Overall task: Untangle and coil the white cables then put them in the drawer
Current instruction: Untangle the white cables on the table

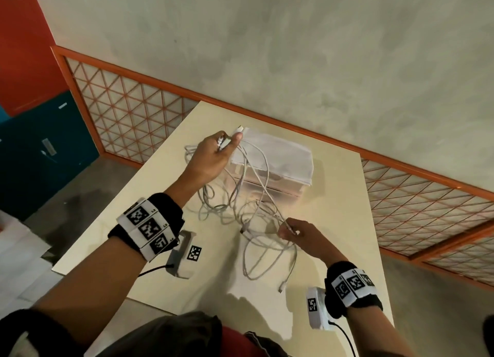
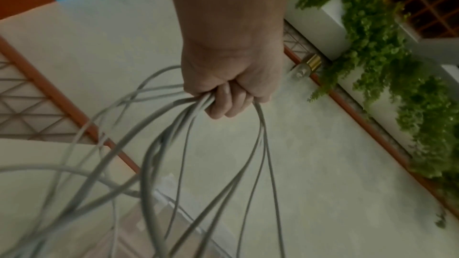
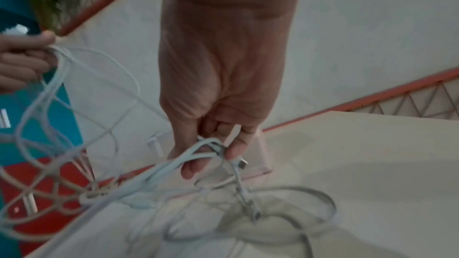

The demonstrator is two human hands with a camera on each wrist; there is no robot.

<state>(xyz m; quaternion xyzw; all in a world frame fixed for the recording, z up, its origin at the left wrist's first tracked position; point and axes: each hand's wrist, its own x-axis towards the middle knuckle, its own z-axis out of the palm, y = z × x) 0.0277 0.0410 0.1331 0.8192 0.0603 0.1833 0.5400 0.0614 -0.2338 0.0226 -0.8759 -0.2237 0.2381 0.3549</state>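
Cables (image 1: 251, 207), tangled, are held above the table (image 1: 334, 249): strands and plugs are gripped by the left hand (image 1: 211, 156) at 11 o'clock, another strand is seemingly pinched by the right hand (image 1: 302, 236) at 5 o'clock. The drawer (image 1: 280, 169) sits behind.

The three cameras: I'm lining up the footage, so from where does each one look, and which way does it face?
Head: worn on the head, looking down at the table; both forearms, left hand and right hand show.
Left wrist: looks along the left hand, which grips the white cables.
Right wrist: looks along the right hand, which pinches cable strands; the left hand's fingers show at its left edge.
Shared: all three show the cables, the table and the clear drawer box.
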